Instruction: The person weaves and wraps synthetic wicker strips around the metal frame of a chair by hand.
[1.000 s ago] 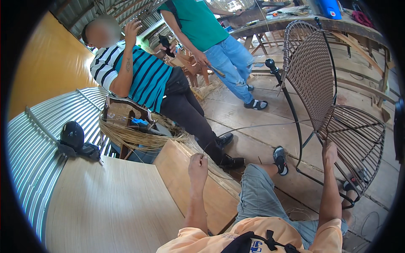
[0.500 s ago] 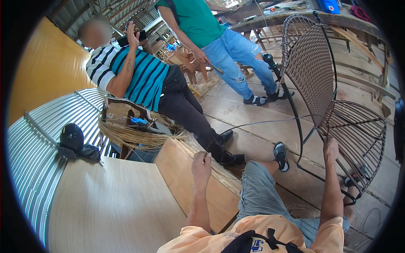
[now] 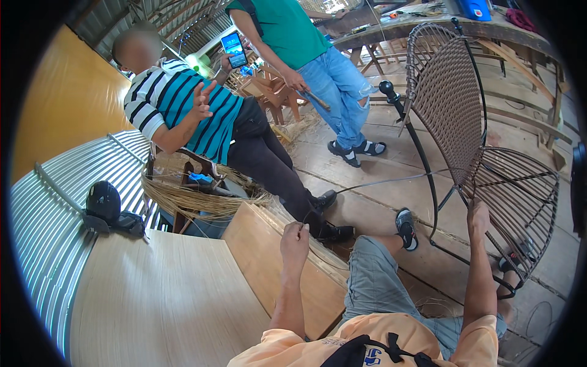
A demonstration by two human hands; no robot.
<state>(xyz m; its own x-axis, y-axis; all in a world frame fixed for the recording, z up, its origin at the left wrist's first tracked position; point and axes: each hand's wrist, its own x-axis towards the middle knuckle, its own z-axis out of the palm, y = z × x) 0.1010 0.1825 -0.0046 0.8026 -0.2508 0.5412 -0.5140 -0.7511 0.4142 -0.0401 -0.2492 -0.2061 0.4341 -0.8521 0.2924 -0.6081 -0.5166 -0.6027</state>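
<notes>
A chair (image 3: 445, 101) with a black metal frame and a brown woven back stands on my right. Its rounded seat (image 3: 520, 183) is made of spaced dark rods. My right hand (image 3: 479, 219) is closed at the seat's near edge, just below the woven back; what its fingertips pinch is partly hidden. A long dark weaving strand (image 3: 385, 181) runs leftward from the base of the back. Out to the left, my left hand (image 3: 295, 243) is closed in a pinch on that strand, above a wooden board.
Pale boards (image 3: 165, 287) lie at the left, near a black helmet (image 3: 103, 200) and a bundle of straw-coloured strands (image 3: 183, 199). One person in stripes holds a phone (image 3: 234, 50); another in green holds a stick-like tool (image 3: 317, 101). A workbench (image 3: 397, 30) stands behind.
The person in stripes has lowered one hand and turned the phone's lit screen this way. The person in green has shifted their feet leftward. My hands have barely moved.
</notes>
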